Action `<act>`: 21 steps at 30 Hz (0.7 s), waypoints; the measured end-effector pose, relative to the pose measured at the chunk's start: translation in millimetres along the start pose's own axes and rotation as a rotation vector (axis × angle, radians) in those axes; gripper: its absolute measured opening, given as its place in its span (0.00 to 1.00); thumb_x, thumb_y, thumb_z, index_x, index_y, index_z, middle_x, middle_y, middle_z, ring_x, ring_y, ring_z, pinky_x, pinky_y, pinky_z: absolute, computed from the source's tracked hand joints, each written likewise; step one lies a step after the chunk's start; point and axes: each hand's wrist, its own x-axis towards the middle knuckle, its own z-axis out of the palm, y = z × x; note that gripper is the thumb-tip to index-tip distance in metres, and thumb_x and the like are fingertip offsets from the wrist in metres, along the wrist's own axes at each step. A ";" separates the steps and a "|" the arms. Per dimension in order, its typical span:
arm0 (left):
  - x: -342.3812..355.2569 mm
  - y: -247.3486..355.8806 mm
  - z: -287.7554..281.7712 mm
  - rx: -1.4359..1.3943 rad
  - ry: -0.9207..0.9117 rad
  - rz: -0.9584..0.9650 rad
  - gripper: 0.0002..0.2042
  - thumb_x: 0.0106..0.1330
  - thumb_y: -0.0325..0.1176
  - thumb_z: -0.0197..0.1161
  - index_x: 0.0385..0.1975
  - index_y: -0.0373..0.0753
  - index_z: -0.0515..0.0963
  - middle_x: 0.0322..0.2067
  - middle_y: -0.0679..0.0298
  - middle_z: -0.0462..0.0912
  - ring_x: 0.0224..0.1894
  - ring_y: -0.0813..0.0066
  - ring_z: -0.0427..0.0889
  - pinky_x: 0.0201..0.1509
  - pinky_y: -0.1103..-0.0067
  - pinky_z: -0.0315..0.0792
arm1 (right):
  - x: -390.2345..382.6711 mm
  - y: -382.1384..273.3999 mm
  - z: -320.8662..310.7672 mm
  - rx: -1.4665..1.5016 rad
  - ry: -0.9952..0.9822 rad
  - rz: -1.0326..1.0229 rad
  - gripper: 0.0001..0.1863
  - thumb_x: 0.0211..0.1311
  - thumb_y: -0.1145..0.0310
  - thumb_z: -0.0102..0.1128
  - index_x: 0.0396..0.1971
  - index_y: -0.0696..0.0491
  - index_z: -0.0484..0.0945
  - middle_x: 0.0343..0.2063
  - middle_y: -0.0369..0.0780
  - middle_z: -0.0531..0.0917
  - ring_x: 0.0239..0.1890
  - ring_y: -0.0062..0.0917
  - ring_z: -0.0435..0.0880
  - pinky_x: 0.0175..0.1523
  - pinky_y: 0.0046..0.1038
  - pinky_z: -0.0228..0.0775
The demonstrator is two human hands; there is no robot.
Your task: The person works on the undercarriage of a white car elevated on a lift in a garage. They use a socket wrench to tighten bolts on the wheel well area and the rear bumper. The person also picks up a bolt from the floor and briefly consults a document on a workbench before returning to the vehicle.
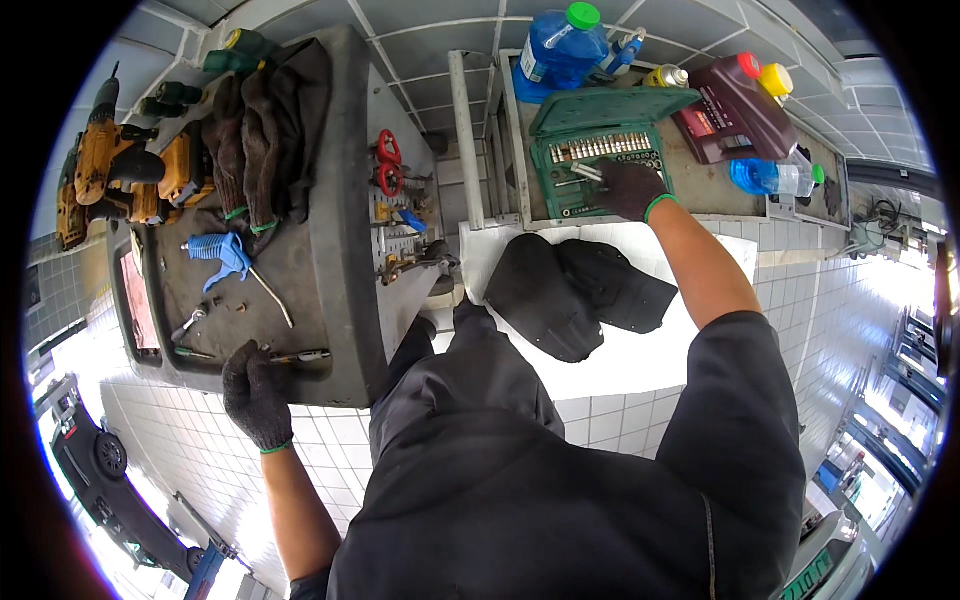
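My left hand (pixel 255 395), in a dark knit glove, is closed at the front edge of a dark cart top (pixel 335 200), its fingertips on a small piece I cannot make out. Beside it lie a ratchet (pixel 189 325) and a slim tool (pixel 300 356); farther back is a blue air blow gun (pixel 222 257). My right hand (pixel 630 192), gloved too, is closed on a short silver metal piece (pixel 589 173) over an open green socket case (pixel 560 130). The case holds rows of sockets (pixel 600 145), partly hidden by my hand.
Yellow drills (pixel 100 150) and gloves (pixel 255 160) lie at left. Jugs (pixel 720 110) and bottles (pixel 765 177) stand on the right bench. A panel with red-handled tools (pixel 390 177) hangs between. Dark padded pieces (pixel 540 300) lie on a white surface below. A vehicle (pixel 100 470) shows at lower left.
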 end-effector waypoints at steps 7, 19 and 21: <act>1.3 2.6 2.4 -0.012 0.019 -0.024 0.09 0.73 0.24 0.60 0.49 0.32 0.83 0.45 0.60 0.88 0.45 0.74 0.85 0.51 0.76 0.79 | 8.9 20.6 28.9 -0.249 0.138 -0.201 0.16 0.67 0.57 0.58 0.51 0.44 0.84 0.47 0.46 0.87 0.50 0.44 0.86 0.57 0.46 0.78; 0.7 12.4 4.3 0.059 0.034 0.060 0.08 0.71 0.26 0.64 0.46 0.32 0.85 0.45 0.62 0.87 0.46 0.74 0.83 0.54 0.75 0.77 | 20.5 16.1 39.9 -0.226 0.225 -0.231 0.13 0.65 0.54 0.63 0.44 0.44 0.85 0.42 0.44 0.86 0.46 0.42 0.87 0.52 0.45 0.80; 2.7 9.4 2.1 0.106 0.042 0.070 0.08 0.71 0.26 0.65 0.45 0.32 0.85 0.44 0.62 0.87 0.46 0.74 0.83 0.54 0.75 0.77 | 13.8 11.8 38.4 -0.231 0.239 -0.209 0.13 0.64 0.55 0.63 0.44 0.44 0.85 0.42 0.44 0.87 0.47 0.42 0.87 0.52 0.45 0.80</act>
